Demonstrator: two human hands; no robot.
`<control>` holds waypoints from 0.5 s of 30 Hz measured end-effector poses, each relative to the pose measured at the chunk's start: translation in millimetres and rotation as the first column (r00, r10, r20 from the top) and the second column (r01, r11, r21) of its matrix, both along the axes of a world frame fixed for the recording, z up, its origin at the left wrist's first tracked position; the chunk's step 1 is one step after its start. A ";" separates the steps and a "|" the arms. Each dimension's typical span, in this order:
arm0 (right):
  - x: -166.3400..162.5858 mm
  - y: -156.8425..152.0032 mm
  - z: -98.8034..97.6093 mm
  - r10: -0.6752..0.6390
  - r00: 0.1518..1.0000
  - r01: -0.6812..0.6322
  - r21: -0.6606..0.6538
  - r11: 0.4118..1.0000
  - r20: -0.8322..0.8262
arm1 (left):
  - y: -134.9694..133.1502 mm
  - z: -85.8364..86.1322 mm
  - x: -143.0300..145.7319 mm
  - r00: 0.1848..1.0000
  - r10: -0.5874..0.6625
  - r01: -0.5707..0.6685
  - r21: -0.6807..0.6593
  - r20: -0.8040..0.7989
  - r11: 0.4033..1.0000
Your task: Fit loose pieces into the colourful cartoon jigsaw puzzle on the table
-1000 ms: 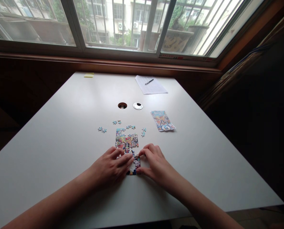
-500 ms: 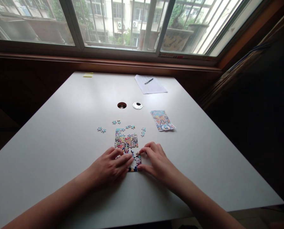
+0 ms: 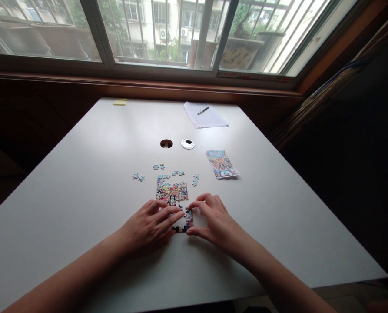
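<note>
- Left hand (image 3: 150, 226): palm down near the front edge of the table, fingers spread and pressed flat on the left side of the lower puzzle section; grips nothing.
- Right hand (image 3: 213, 217): just right of the left hand, thumb and fingers pinched on the right edge of the lower puzzle section (image 3: 184, 221), which lies flat on the table between the two hands.
- Upper puzzle section (image 3: 172, 191): assembled, multicoloured, lying just beyond the fingertips; whether it joins the lower section cannot be told.
- Loose puzzle pieces (image 3: 177, 173): small blue clusters scattered beyond the assembled part, one group further to the left (image 3: 138, 177), one at centre (image 3: 158, 166), one to the right (image 3: 196, 179).
- Printed packet (image 3: 221, 164): flat colourful wrapper, right of the loose pieces; contents not visible.
- Cable hole (image 3: 166, 143): round opening in the middle of the table, with its metal cap (image 3: 187, 144) lying just beside it.
- Paper sheet (image 3: 205, 115): near the far edge, a pen (image 3: 203, 110) resting on it.
- Yellow note pad (image 3: 120, 102): at the far left corner.
- Table (image 3: 83, 174): white, matte, rectangular.
- Room: wide barred window (image 3: 167, 34) behind the far edge, brown wooden sill beneath, buildings and greenery outside; dark surroundings to either side.
</note>
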State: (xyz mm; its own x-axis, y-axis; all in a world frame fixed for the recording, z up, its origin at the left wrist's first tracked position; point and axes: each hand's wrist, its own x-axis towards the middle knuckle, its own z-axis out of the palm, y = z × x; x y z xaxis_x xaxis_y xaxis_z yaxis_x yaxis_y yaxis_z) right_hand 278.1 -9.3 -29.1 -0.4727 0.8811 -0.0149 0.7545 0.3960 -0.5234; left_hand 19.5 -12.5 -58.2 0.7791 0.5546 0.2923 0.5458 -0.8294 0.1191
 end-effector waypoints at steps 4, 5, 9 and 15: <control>-2.0 -2.8 4.4 0.010 1.000 -0.009 -0.025 1.000 0.027 | 0.5 1.7 0.2 0.999 0.020 -0.019 -0.011 0.049 1.000; -2.6 -3.1 4.9 0.009 1.000 -0.008 -0.029 1.000 0.030 | 0.6 1.5 0.0 0.998 0.022 -0.021 -0.016 0.052 1.000; -3.8 -3.1 6.1 -0.004 1.000 0.005 -0.046 0.999 0.016 | 0.4 -0.9 -1.0 0.999 0.014 -0.013 -0.020 0.043 1.000; -2.8 -4.4 4.6 -0.022 1.000 0.021 -0.075 0.997 -0.006 | -0.4 -3.4 -1.7 0.999 0.016 -0.016 0.013 0.032 1.000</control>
